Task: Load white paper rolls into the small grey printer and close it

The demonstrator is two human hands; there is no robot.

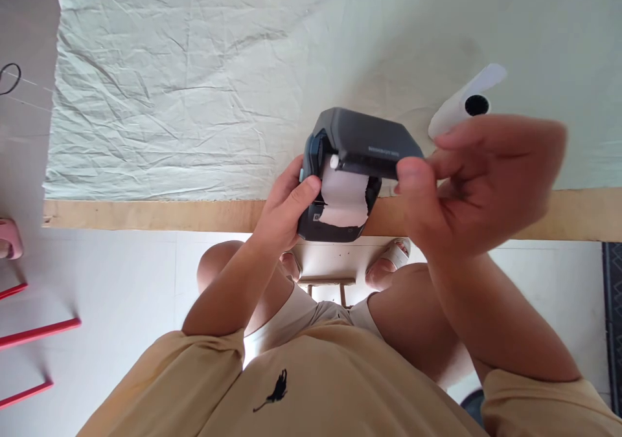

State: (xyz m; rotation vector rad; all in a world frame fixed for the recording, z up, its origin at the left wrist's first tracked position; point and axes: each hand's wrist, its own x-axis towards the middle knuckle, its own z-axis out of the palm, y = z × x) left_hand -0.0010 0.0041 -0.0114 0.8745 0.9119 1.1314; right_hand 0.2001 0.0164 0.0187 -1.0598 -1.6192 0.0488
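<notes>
Right now I see the left hand (286, 209) gripping the thermal printer (313, 228) (lid (369, 140) raised), the right hand (479, 181) pinching that lid; a crooked close could jam the paper strip (345, 199).

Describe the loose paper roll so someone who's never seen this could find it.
Start at the pale wrinkled cloth covering the table. Beyond the right hand, past the dark printer, lies a white paper roll; only it shows a black hollow core.
</notes>
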